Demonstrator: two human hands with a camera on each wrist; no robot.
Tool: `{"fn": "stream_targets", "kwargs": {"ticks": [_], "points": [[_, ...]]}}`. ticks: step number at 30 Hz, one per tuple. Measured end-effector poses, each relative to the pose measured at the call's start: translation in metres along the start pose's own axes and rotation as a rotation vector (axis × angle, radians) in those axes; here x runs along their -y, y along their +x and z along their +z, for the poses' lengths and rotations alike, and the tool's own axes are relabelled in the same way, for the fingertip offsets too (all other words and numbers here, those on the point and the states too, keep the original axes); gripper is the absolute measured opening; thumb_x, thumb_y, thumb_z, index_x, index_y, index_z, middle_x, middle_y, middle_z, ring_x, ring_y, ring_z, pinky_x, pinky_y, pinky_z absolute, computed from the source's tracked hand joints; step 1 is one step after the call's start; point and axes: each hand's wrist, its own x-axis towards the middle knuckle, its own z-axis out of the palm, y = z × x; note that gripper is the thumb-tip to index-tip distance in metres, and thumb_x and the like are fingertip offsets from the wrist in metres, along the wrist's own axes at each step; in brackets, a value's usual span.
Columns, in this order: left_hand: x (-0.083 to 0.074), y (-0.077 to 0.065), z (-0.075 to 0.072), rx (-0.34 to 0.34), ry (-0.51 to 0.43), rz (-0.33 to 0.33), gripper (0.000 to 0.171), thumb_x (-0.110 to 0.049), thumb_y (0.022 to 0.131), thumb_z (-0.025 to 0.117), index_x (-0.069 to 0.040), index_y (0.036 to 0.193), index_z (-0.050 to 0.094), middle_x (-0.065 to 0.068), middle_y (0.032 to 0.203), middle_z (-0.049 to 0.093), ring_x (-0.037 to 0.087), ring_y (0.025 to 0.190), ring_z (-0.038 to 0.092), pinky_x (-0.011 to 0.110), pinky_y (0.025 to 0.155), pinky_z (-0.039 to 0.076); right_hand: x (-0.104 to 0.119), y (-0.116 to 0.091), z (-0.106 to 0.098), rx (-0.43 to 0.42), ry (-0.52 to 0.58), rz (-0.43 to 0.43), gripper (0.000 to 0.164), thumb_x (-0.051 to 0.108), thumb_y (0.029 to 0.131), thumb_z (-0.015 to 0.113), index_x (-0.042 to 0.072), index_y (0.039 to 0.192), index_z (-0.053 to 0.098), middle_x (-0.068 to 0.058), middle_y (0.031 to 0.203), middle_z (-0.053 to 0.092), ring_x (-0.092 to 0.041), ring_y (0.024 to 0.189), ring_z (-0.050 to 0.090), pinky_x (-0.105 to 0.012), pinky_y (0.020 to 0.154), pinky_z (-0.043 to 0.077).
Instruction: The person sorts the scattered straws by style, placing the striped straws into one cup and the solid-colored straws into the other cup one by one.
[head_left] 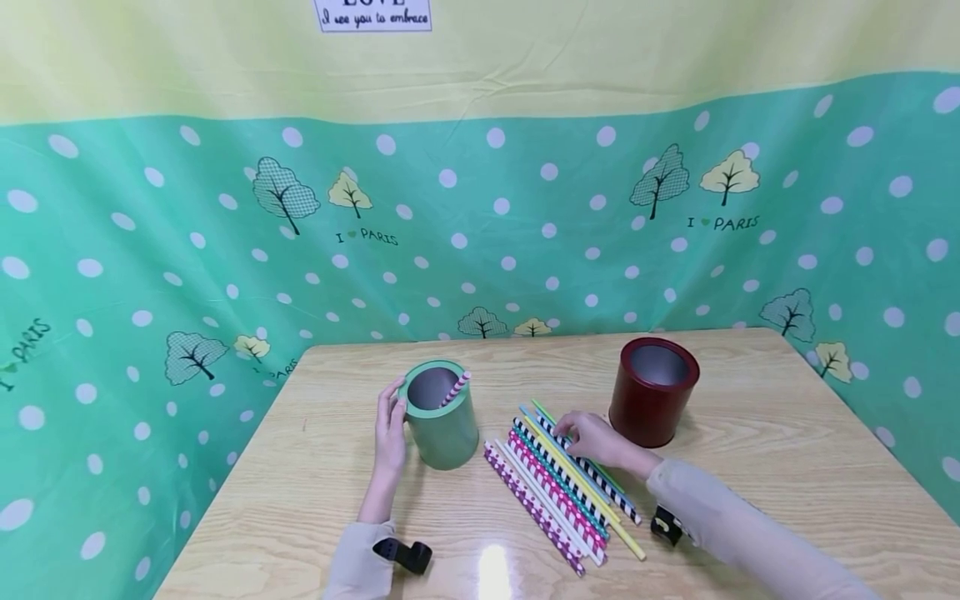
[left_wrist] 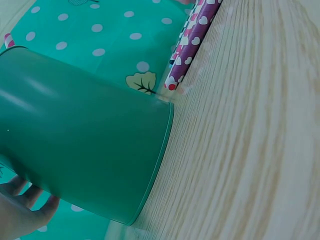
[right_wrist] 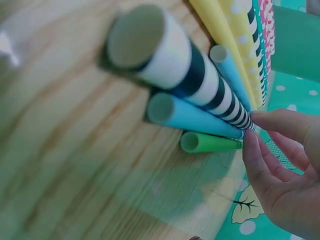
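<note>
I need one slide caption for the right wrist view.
The right hand pinches a striped straw, with two blue straws and a green straw alongside.

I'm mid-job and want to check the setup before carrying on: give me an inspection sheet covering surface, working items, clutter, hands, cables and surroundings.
Surface: wooden table, with a patch of glare toward the near side.
Working items: green can upright, one pink-and-white striped straw leaning in it; red can upright to the right; patterned and plain straws lying side by side between them.
Clutter: nothing seen.
Left hand: holds the green can's left side.
Right hand: appears to pinch a black-and-white striped straw.
Cables: nothing seen.
Surroundings: dotted teal curtain behind the table, pale yellow above.
</note>
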Motion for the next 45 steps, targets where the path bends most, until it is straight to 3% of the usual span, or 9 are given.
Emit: {"fn": "stream_targets", "kwargs": {"ticks": [8, 16, 27, 38, 45], "points": [[-0.024, -0.007, 0.006, -0.001, 0.034, 0.014, 0.035, -0.007, 0.094, 0.033, 0.004, 0.127, 0.036, 0.028, 0.116, 0.048, 0.025, 0.101, 0.046, 0.019, 0.076, 0.036, -0.002, 0.0, 0.0, -0.009, -0.057, -0.035, 0.025, -0.003, 0.075, 0.064, 0.001, 0.1, 0.063, -0.006, 0.091, 0.06, -0.014, 0.068, 0.05, -0.026, 0.061, 0.044], [-0.023, -0.007, 0.005, 0.003, 0.041, -0.023, 0.035, -0.008, 0.095, 0.032, 0.002, 0.128, 0.036, 0.025, 0.116, 0.049, 0.026, 0.102, 0.045, 0.02, 0.078, 0.036, -0.007, 0.0, 0.0, 0.0, -0.116, -0.104, 0.024, -0.002, 0.075, 0.064, 0.001, 0.098, 0.064, -0.004, 0.084, 0.059, -0.014, 0.07, 0.049, -0.025, 0.061, 0.042], [-0.024, -0.007, 0.005, 0.003, 0.02, -0.007, 0.035, -0.006, 0.094, 0.032, 0.004, 0.127, 0.035, 0.027, 0.116, 0.049, 0.031, 0.102, 0.044, 0.019, 0.076, 0.036, -0.014, 0.003, 0.002, 0.008, -0.128, -0.131, 0.021, 0.001, 0.074, 0.065, 0.005, 0.095, 0.063, 0.0, 0.072, 0.054, -0.011, 0.064, 0.045, -0.023, 0.056, 0.039], [-0.023, -0.007, 0.005, 0.001, 0.028, -0.014, 0.035, -0.008, 0.094, 0.033, 0.001, 0.128, 0.037, 0.025, 0.115, 0.05, 0.025, 0.101, 0.046, 0.019, 0.077, 0.036, -0.01, 0.0, 0.0, -0.045, -0.057, -0.035, 0.025, 0.002, 0.074, 0.067, 0.007, 0.098, 0.063, 0.001, 0.074, 0.056, -0.011, 0.066, 0.049, -0.023, 0.058, 0.042], [-0.023, -0.006, 0.004, 0.0, 0.028, -0.025, 0.035, -0.008, 0.095, 0.033, 0.0, 0.128, 0.037, 0.024, 0.117, 0.049, 0.026, 0.102, 0.045, 0.019, 0.077, 0.036, -0.006, -0.001, -0.004, -0.051, 0.008, -0.029, 0.028, 0.0, 0.075, 0.064, 0.004, 0.103, 0.061, -0.005, 0.08, 0.058, -0.014, 0.069, 0.051, -0.025, 0.059, 0.044]]}}
